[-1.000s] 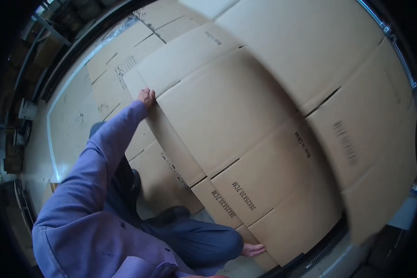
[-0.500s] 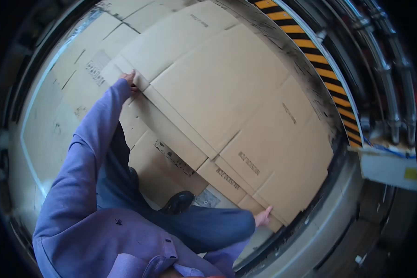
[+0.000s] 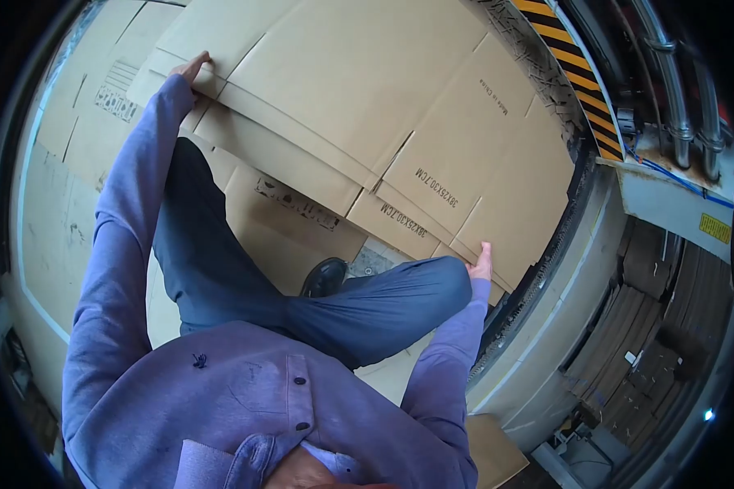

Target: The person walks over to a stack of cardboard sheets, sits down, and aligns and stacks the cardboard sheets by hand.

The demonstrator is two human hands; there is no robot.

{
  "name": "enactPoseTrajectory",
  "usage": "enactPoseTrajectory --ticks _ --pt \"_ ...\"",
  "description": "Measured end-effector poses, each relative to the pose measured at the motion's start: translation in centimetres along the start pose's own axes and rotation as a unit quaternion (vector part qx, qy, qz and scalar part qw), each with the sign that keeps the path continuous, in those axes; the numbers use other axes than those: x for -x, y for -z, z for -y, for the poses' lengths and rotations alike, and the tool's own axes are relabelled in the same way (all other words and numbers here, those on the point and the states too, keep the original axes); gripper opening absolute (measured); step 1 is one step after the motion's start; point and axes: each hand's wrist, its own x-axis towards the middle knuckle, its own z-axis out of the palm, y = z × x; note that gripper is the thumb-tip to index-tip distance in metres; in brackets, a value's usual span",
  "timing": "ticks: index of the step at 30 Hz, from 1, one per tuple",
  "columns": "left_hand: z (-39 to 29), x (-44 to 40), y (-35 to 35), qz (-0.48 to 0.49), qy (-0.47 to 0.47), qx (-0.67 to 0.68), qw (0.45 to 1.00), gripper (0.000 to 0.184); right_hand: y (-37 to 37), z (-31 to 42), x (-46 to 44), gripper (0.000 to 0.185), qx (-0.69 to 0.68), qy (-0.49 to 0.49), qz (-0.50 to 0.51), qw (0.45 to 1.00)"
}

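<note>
Nearest me is my purple shirt (image 3: 212, 391), filling the bottom of my view around 6 o'clock. Past it my dark trousers (image 3: 375, 314) spread with both knees bent, and one black shoe (image 3: 324, 277) shows near the middle.

My right hand (image 3: 481, 262) is at 3 o'clock, beside my knee, holding the near edge of the flattened box (image 3: 334, 73); the thumb lies along the cardboard, and the knee hides part of the hand. My left hand (image 3: 191, 68), between 10 and 11 o'clock, holds the same box at its other end. Most of those fingers are hidden, so I cannot tell how many layers they grip.

The box lies broad and flat from 11 round to 2 o'clock, with black print on its right part. A lower sheet (image 3: 273, 159) sticks out from under its near edge, and a printed floor sheet (image 3: 77, 90) lies at 10.

At 5 o'clock is a loose cardboard piece (image 3: 493, 456). Farther off, a cardboard stack (image 3: 616, 334) sits between 3 and 4, a black-and-yellow striped strip (image 3: 575, 77) between 1 and 2, and metal pipes (image 3: 669, 90) at 2.
</note>
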Motion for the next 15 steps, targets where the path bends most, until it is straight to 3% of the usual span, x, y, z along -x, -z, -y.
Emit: enactPoseTrajectory --ticks 6,9,10,11,13,15 --pt "0.2 -0.4 -0.5 -0.045 -0.026 0.015 0.999 0.071 0.5 -0.5 -1.8 0.067 0.005 -0.018 -0.034 0.999" --pt "2.0 -4.8 0.0 -0.051 -0.069 0.005 0.996 0.062 3.0 -2.4 -7.9 0.058 0.035 0.058 0.023 0.997" --pt "3.4 -6.5 0.5 -0.053 -0.151 -0.08 0.984 0.058 3.5 -2.7 -8.1 0.057 0.036 0.052 0.022 0.998" --pt "5.0 -8.4 1.2 -0.057 -0.23 -0.163 0.958 0.055 3.8 -2.7 -8.2 0.056 0.036 0.048 0.023 0.998" --pt "5.4 -8.6 1.6 -0.085 -0.296 -0.303 0.902 0.046 3.7 -2.9 -8.3 0.056 0.035 0.038 0.01 0.999" --pt "5.3 -7.3 1.6 -0.116 -0.367 -0.461 0.8 0.04 3.4 -2.9 -8.4 0.058 0.029 0.029 -0.021 0.999"
